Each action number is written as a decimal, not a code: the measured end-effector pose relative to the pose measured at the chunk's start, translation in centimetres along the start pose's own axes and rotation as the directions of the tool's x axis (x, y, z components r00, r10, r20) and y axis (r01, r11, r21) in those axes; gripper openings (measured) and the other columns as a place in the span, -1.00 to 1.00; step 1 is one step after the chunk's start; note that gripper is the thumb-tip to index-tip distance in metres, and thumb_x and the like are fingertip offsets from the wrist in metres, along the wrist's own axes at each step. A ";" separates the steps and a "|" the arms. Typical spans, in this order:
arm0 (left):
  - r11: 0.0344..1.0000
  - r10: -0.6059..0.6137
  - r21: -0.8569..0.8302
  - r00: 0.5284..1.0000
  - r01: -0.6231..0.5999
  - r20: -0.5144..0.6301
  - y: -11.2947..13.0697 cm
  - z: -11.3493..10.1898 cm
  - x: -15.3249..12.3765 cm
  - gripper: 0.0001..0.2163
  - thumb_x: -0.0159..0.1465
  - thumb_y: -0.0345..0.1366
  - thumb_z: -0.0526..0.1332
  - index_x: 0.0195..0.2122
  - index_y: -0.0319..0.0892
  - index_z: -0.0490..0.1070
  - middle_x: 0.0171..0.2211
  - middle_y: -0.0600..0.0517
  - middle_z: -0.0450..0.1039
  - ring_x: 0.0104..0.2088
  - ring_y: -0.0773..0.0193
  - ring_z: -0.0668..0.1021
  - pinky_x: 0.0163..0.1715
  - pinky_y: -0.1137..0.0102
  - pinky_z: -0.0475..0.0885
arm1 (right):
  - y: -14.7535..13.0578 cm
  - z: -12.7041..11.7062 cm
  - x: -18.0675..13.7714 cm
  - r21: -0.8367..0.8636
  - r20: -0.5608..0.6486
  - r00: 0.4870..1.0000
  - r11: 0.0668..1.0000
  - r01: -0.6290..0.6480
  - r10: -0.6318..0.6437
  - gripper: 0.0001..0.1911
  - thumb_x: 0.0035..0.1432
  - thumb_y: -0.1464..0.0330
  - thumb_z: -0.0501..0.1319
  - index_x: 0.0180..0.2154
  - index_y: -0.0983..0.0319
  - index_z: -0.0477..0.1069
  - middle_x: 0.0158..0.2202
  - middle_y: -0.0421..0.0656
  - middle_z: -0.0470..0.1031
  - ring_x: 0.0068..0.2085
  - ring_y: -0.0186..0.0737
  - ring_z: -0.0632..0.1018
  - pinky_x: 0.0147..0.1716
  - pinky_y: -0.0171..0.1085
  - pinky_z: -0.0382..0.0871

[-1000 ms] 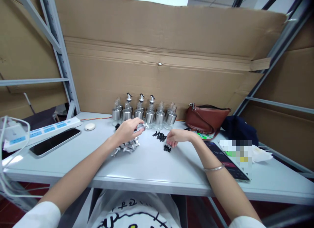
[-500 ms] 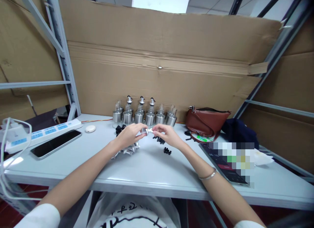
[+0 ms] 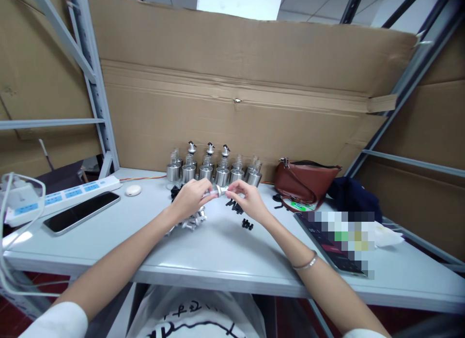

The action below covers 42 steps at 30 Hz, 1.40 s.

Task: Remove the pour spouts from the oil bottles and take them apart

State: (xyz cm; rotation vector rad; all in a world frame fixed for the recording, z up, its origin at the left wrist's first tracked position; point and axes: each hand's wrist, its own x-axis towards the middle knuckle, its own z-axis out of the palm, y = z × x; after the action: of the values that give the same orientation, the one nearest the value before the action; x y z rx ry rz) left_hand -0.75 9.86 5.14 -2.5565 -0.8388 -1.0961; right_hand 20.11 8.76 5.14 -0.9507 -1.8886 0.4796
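Observation:
Between my two hands, a small silver-and-white pourer spout is held above the table. My left hand pinches its wider end, thumb and fingers closed. My right hand is closed at the narrower end, fingertips touching it. Beneath my left hand lies a pile of silver-white spout pieces, partly covered by the wrist. Small black parts sit behind my left hand, and more black pieces lie by my right hand. A separate black cluster is nearer the front.
Glass bottles with metal sleeves stand along the cardboard wall; three carry pourer tops. A brown bag and tablet are at right. A phone, power strip and white round object are at left.
My left hand has shifted slightly left and up at the fingers. The spout has turned a little between my fingertips. The things on the table have stayed put.

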 end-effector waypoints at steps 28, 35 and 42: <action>1.000 0.009 0.027 0.967 -0.017 0.256 -0.6 0.3 -0.1 -0.70 0.38 -0.19 -0.11 -0.29 -0.21 0.33 -0.36 0.06 0.44 -0.36 0.33 0.43 -0.22 0.38 0.15 | 0.2 -1.0 0.3 -0.251 0.149 0.987 0.963 0.098 -0.062 -0.80 0.15 0.26 0.12 -0.33 0.26 0.40 -0.41 -0.14 0.50 -0.39 -0.29 0.49 -0.42 -0.35 0.37; 0.998 -0.002 0.057 0.945 -0.018 0.327 -0.9 0.3 -0.1 -0.69 0.39 -0.21 -0.13 -0.27 -0.21 0.34 -0.31 0.04 0.45 -0.31 0.33 0.45 -0.20 0.38 0.13 | 0.7 -1.4 0.4 -0.347 0.295 0.955 0.928 0.135 -0.029 -0.73 0.20 0.29 0.06 -0.35 0.27 0.49 -0.38 -0.11 0.52 -0.36 -0.29 0.47 -0.33 -0.34 0.32; 0.996 -0.083 0.002 0.908 0.091 0.411 -1.9 0.2 -0.1 -0.76 0.38 -0.30 -0.12 -0.19 -0.18 0.33 -0.23 0.04 0.46 -0.24 0.29 0.47 -0.22 0.39 0.17 | 0.1 -1.0 0.2 -0.321 0.327 0.945 0.944 0.081 0.030 -0.75 0.17 0.30 0.09 -0.34 0.27 0.49 -0.35 -0.12 0.54 -0.35 -0.28 0.50 -0.34 -0.35 0.33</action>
State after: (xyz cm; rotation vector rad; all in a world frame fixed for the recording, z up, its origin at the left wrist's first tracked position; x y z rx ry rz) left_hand -1.79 11.47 4.90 -2.8360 -1.0493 -0.5858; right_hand 20.92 8.90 5.68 -1.1143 -2.3335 0.3224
